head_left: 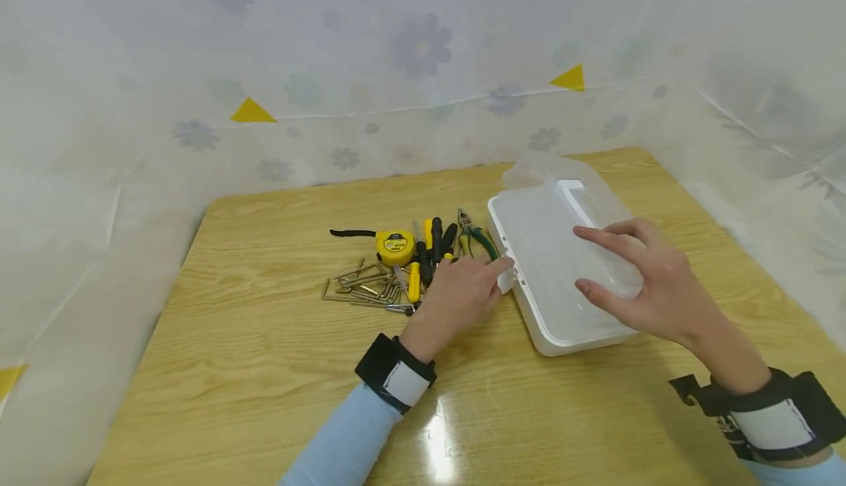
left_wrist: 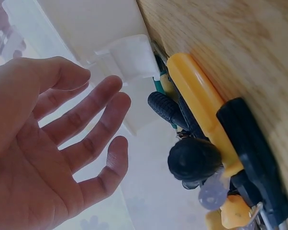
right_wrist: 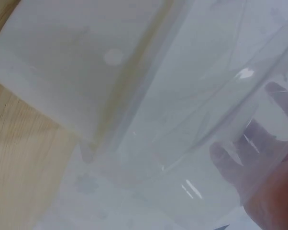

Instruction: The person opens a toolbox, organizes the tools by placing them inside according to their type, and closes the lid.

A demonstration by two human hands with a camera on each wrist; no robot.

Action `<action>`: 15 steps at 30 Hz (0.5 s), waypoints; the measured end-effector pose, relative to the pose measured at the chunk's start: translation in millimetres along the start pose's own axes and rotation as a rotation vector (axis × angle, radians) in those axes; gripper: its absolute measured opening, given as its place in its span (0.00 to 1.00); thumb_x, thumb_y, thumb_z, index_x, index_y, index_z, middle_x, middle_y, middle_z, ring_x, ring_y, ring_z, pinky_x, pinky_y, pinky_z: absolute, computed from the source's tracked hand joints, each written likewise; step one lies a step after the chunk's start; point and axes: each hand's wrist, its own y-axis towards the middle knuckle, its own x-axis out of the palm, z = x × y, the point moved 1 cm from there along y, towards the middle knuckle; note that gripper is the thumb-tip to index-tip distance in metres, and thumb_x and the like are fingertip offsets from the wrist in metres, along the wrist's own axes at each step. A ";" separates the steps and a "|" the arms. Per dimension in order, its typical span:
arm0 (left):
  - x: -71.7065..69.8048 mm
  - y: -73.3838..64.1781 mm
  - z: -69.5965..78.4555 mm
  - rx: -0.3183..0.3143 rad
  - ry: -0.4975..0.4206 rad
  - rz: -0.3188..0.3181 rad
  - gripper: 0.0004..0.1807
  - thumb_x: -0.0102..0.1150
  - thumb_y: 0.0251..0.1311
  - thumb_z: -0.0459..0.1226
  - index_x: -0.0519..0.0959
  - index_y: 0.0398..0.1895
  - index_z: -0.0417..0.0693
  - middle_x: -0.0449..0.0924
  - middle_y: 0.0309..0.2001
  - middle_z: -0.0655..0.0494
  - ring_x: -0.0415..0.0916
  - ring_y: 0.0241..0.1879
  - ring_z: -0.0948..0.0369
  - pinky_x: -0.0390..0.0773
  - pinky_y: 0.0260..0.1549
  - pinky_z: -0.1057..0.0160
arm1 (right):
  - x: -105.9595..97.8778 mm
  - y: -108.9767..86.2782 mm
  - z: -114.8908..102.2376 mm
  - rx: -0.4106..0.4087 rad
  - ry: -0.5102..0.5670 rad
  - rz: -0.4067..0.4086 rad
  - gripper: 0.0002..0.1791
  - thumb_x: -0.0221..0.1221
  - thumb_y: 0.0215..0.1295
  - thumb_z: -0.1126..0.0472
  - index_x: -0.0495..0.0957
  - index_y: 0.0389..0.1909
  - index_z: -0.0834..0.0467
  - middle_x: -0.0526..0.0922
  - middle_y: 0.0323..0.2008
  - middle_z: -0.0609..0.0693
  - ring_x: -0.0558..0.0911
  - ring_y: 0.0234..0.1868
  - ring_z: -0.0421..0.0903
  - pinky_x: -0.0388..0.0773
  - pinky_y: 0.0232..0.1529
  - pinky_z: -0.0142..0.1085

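Observation:
A white plastic box [head_left: 538, 339] with a clear lid [head_left: 598, 178] stands right of centre on the table, the lid raised along its far right side. My left hand [head_left: 456, 299] reaches to the box's left wall, fingers loosely bent, a fingertip right at the white latch flap [left_wrist: 129, 58]. Over the box spreads my right hand [head_left: 651, 280], thumb and fingers apart. In the right wrist view its fingers [right_wrist: 251, 143] show through the clear plastic. Close by my left hand lie green-handled pliers [head_left: 485, 242] and screwdrivers [head_left: 436, 240], partly hidden behind it.
Left of the box, a yellow tape measure [head_left: 395, 247] with a black strap lies beside a heap of metal hex keys [head_left: 363, 284]. The wooden table [head_left: 264, 368] ends at a flower-printed sheet [head_left: 370, 45] hanging behind and at both sides.

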 end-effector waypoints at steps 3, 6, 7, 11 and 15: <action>0.2 -0.6 -0.3 0.004 0.002 0.015 0.20 0.50 0.77 0.47 0.72 0.69 0.66 0.84 0.39 0.61 0.81 0.32 0.60 0.81 0.28 0.58 | -6.8 -0.4 4.6 0.030 0.054 0.052 0.31 0.72 0.50 0.55 0.84 0.59 0.54 0.82 0.45 0.57 0.75 0.49 0.31 0.65 0.44 0.26; 0.3 -0.5 -0.6 0.002 -0.002 0.026 0.20 0.50 0.77 0.47 0.73 0.69 0.67 0.83 0.38 0.61 0.80 0.31 0.61 0.81 0.27 0.59 | -10.9 -0.9 10.2 0.029 0.096 0.102 0.28 0.68 0.55 0.53 0.84 0.58 0.57 0.83 0.44 0.55 0.75 0.50 0.25 0.63 0.45 0.22; 0.3 -0.5 -0.7 0.003 -0.001 0.027 0.20 0.50 0.77 0.47 0.73 0.69 0.67 0.83 0.37 0.61 0.80 0.31 0.61 0.81 0.27 0.59 | -12.5 -1.1 12.4 0.031 0.113 0.118 0.28 0.67 0.57 0.53 0.84 0.58 0.58 0.83 0.45 0.51 0.75 0.51 0.25 0.64 0.46 0.21; 0.5 0.0 -1.0 0.006 0.001 0.021 0.20 0.51 0.77 0.47 0.73 0.69 0.66 0.84 0.37 0.60 0.79 0.30 0.61 0.81 0.27 0.59 | -21.8 -3.5 24.0 0.074 0.203 0.186 0.25 0.64 0.60 0.59 0.82 0.59 0.64 0.84 0.51 0.40 0.79 0.53 0.28 0.69 0.52 0.18; 0.0 0.1 -0.9 0.009 0.007 0.011 0.21 0.50 0.77 0.47 0.72 0.70 0.66 0.85 0.40 0.60 0.80 0.30 0.61 0.82 0.29 0.58 | -33.7 -8.7 37.3 0.181 0.306 0.275 0.22 0.57 0.64 0.68 0.80 0.59 0.69 0.85 0.53 0.38 0.81 0.53 0.33 0.73 0.55 0.16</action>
